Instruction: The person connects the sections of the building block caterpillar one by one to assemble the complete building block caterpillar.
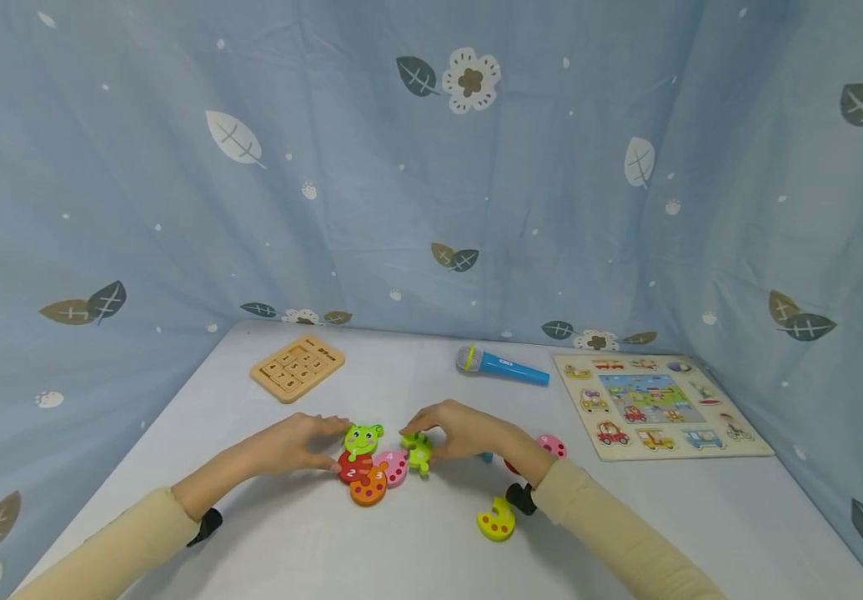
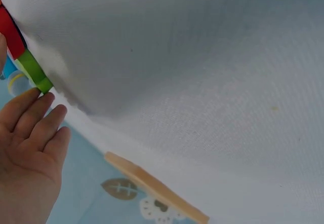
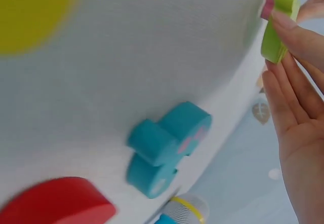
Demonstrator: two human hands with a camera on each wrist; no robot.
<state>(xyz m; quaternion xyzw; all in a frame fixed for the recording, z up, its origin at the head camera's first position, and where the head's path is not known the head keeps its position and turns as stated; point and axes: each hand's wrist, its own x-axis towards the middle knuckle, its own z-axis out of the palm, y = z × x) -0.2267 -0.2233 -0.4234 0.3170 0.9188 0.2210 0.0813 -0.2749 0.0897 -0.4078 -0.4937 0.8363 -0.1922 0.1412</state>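
My left hand [image 1: 296,442] lies beside a wooden caterpillar puzzle, its fingers fairly straight. Those fingertips touch the green smiling head piece [image 1: 360,439], and the thumb is at the red piece [image 1: 354,467] marked 2. Joined on from there are an orange piece [image 1: 368,487] marked 3 and a pink piece [image 1: 392,467] marked 4. At the pink piece's right side my right hand [image 1: 461,429] pinches a lime green puzzle piece [image 3: 274,39] between thumb and fingers. That piece overlaps the pink one's edge in the right wrist view.
Near the right forearm lie a yellow piece [image 1: 496,521], a pink piece [image 1: 552,445], a red piece [image 3: 61,203] and a teal piece [image 3: 169,145]. Farther back are a wooden number board [image 1: 298,367], a blue toy microphone [image 1: 506,367] and a vehicle picture board [image 1: 656,446].
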